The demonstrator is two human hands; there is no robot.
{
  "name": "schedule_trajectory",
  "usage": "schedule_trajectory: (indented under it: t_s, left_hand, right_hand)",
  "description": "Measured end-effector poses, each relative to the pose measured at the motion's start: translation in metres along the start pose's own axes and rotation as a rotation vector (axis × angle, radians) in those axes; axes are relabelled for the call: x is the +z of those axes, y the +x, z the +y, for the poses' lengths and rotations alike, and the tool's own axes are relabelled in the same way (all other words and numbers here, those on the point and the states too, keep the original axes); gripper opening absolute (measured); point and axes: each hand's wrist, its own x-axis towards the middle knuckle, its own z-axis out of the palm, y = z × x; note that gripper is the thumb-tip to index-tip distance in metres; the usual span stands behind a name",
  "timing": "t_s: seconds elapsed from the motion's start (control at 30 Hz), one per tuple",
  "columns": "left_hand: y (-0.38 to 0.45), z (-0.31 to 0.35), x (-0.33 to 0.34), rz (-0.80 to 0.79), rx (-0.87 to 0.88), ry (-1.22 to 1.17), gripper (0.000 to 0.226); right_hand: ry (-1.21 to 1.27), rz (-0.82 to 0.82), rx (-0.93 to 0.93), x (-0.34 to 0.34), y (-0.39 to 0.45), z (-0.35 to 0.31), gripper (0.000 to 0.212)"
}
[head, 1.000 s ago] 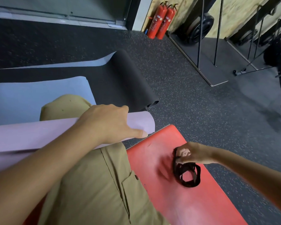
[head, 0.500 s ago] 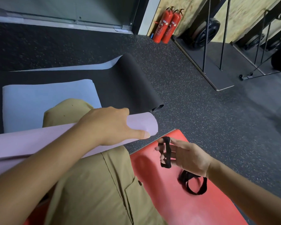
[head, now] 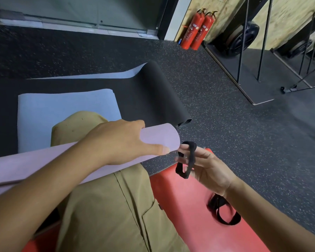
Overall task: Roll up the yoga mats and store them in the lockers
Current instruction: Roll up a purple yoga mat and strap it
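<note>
The rolled lilac mat (head: 158,139) is a smooth, matte tube lying slantwise across the person's lap, its round end pointing right, just above the edge of the red mat (head: 185,215). The left hand (head: 120,142) lies over the top of the roll near that end, fingers curled round its far side and thumb stretched along the near face, clamping it. The right hand (head: 207,168) hovers just beside the open end, palm up and fingers spread nearly straight, with a black elastic strap loop (head: 188,160) stretched around them. A second black strap (head: 224,213) lies coiled on the glossy red mat below the right wrist. Beyond the khaki trousers (head: 107,206), a pale blue mat (head: 62,113) lies flat, and behind it a dark grey mat (head: 153,91), its right end curling upward. All sit on a speckled black rubber floor (head: 235,133); two red fire extinguishers (head: 198,30) stand against the far chipboard wall.
</note>
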Motion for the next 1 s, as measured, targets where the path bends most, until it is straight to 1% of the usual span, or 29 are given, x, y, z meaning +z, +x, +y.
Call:
schedule_trajectory:
  t_s: [0.07,0.1,0.17,0.23,0.3,0.37,0.47,0.53,0.67,0.77,0.8,0.83,0.87,0.9,0.93,0.97,1.0]
  left_hand:
    - [0.000,-0.002,0.000,0.002,-0.004,-0.010,0.068]
    - [0.000,-0.002,-0.001,0.002,-0.005,-0.011,0.068]
    - [0.000,-0.002,-0.001,0.001,-0.007,-0.011,0.068]
    - [0.001,-0.002,0.000,-0.006,-0.011,-0.014,0.068]
    - [0.001,0.000,0.000,-0.009,-0.014,-0.016,0.069]
    - [0.001,0.001,0.000,-0.008,-0.015,-0.005,0.069]
    - [0.001,0.004,0.001,-0.002,-0.008,0.030,0.069]
    - [0.001,0.007,0.001,-0.013,-0.010,0.044,0.069]
    - [-0.001,0.010,0.003,-0.025,-0.005,0.075,0.067]
    - [-0.001,0.011,0.006,0.011,0.007,0.068,0.063]
    - [-0.004,0.013,0.005,0.012,0.021,0.044,0.059]
    - [-0.007,0.017,0.003,0.003,0.047,0.031,0.048]
    - [-0.010,0.020,0.000,-0.012,0.068,0.001,0.032]
    - [-0.014,0.023,-0.003,-0.032,0.098,-0.011,0.034]
    - [-0.016,0.025,-0.004,-0.018,0.082,-0.026,0.036]
    - [-0.016,0.022,-0.002,-0.030,0.068,-0.025,0.025]
    - [-0.013,0.017,-0.001,-0.002,0.060,-0.043,0.048]
  right_hand:
    - [0.002,-0.014,-0.008,0.004,0.000,-0.002,0.032]
    - [-0.010,-0.038,-0.012,0.007,0.000,-0.003,0.040]
    - [-0.053,-0.065,-0.010,0.008,0.001,-0.003,0.064]
    - [-0.035,-0.078,-0.024,0.007,0.003,-0.002,0.070]
    - [0.048,-0.098,-0.031,0.009,0.004,-0.003,0.073]
    - [0.098,-0.122,-0.037,0.010,0.005,-0.005,0.082]
    - [0.057,-0.174,-0.062,0.016,0.003,-0.009,0.096]
    - [0.032,-0.226,-0.080,0.021,0.002,-0.013,0.095]
    - [-0.096,-0.302,-0.114,0.032,-0.001,-0.025,0.079]
    - [-0.182,-0.336,-0.101,0.041,0.001,-0.030,0.082]
    - [-0.206,-0.349,-0.093,0.044,0.003,-0.031,0.084]
    - [-0.233,-0.358,-0.086,0.048,0.004,-0.032,0.086]
    - [-0.255,-0.362,-0.080,0.052,0.006,-0.032,0.086]
    - [-0.269,-0.360,-0.077,0.056,0.007,-0.032,0.082]
    - [-0.273,-0.361,-0.075,0.059,0.009,-0.031,0.074]
    - [-0.272,-0.364,-0.073,0.062,0.011,-0.030,0.064]
    - [-0.273,-0.364,-0.071,0.064,0.012,-0.030,0.056]
